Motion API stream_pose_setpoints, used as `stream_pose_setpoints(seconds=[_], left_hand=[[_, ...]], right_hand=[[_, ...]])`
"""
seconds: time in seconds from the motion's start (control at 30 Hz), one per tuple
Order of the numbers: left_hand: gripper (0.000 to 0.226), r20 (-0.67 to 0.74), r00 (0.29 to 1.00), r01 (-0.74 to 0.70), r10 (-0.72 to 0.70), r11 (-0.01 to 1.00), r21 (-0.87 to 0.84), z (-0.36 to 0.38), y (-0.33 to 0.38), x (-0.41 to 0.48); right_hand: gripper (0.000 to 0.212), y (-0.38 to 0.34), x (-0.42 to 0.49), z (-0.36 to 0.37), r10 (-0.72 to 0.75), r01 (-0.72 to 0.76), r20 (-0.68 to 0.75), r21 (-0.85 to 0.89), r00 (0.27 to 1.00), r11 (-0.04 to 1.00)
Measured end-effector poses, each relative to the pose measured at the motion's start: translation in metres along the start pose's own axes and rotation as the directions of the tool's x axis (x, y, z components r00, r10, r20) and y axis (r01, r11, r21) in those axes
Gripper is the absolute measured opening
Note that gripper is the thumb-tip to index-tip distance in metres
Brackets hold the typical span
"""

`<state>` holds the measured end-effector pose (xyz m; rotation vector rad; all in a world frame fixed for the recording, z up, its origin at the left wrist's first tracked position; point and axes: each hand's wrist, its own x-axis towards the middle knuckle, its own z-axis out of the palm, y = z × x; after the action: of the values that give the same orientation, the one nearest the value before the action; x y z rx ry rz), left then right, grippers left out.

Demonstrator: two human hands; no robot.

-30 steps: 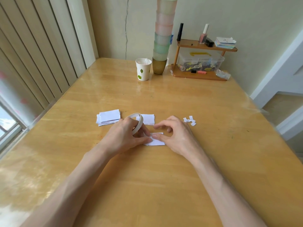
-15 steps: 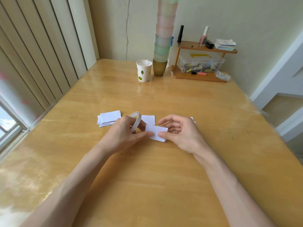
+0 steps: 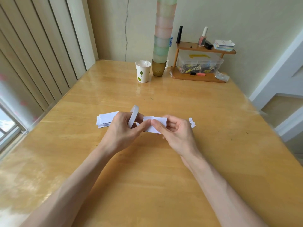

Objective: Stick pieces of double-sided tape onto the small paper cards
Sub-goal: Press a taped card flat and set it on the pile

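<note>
A small white paper card is held up off the table between both hands. My right hand pinches its right side with thumb and fingers. My left hand has the white roll of double-sided tape looped over its fingers, and its thumb presses the card's left edge. A stack of white cards lies on the table behind my left hand. Another card lies flat just behind the held one, mostly hidden.
Several small torn white scraps lie to the right of my right hand. At the back of the wooden table stand a paper cup, a tall stack of coloured cups and a small wooden shelf with a clear box.
The card lay on the table under both hands a second ago. It has been lifted and now sits higher, pinched between the hands.
</note>
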<state>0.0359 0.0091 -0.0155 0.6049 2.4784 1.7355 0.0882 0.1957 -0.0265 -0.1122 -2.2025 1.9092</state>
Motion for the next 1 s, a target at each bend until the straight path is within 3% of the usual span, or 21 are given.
stream_pose_setpoints(seconds=[0.17, 0.33, 0.57, 0.7, 0.83, 1.0], left_hand=[[0.034, -0.049, 0.999, -0.007, 0.006, 1.000, -0.016, 0.011, 0.001, -0.001], [0.033, -0.080, 0.996, -0.033, 0.033, 0.999, 0.002, 0.011, 0.001, -0.001], [0.029, -0.086, 0.996, 0.022, -0.033, 0.992, -0.122, 0.013, 0.007, -0.003], [0.032, -0.115, 0.993, -0.001, -0.005, 0.999, -0.054, 0.012, 0.005, -0.003], [0.023, -0.093, 0.996, -0.021, 0.011, 0.993, -0.112, 0.016, 0.008, -0.005], [0.028, -0.104, 0.995, -0.011, -0.003, 0.992, -0.129, 0.013, 0.009, -0.005]], right_hand=[[0.018, 0.000, 0.003, 0.007, -0.039, 0.036, -0.128, -0.028, 0.991, 0.999], [0.047, 0.003, 0.001, 0.008, -0.074, 0.076, -0.173, 0.005, 0.982, 0.997], [0.028, -0.004, 0.000, 0.013, -0.037, 0.050, -0.210, 0.054, 0.977, 0.997], [0.016, -0.004, -0.001, 0.013, -0.012, 0.013, -0.227, 0.003, 0.974, 1.000], [0.021, -0.006, 0.000, 0.016, -0.054, 0.057, -0.271, 0.003, 0.961, 0.998], [0.010, -0.006, -0.002, 0.015, -0.065, 0.078, -0.186, 0.065, 0.980, 0.995]])
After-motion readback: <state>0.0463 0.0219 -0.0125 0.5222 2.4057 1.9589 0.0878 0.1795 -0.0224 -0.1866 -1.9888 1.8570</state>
